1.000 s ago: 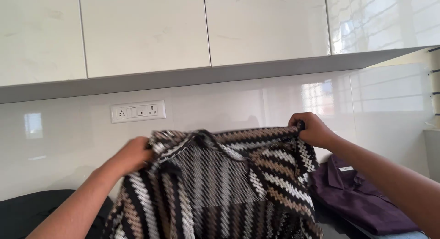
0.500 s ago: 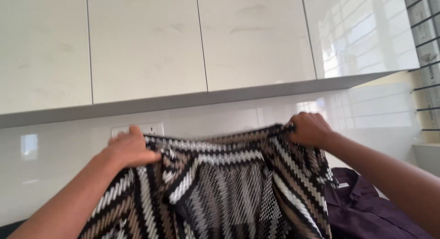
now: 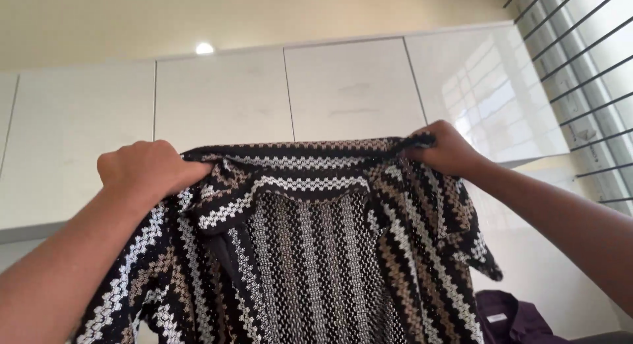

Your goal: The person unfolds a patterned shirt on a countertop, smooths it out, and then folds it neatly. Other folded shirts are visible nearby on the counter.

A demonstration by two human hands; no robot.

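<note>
With both fists closed on its shoulders, the striped shirt (image 3: 310,252) hangs in front of the white cabinets (image 3: 349,87): left hand (image 3: 142,169) gripping one corner, right hand (image 3: 445,149) pinching the other. Best kept level and taut so it drapes straight.

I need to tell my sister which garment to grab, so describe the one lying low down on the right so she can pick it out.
Start from the glossy white wall cabinets and look down past the black, white and tan zigzag knit top held up by both hands. At the lower right edge lies a dark purple collared shirt. Unlike the striped knit, it is one plain colour and nobody holds it.
</note>
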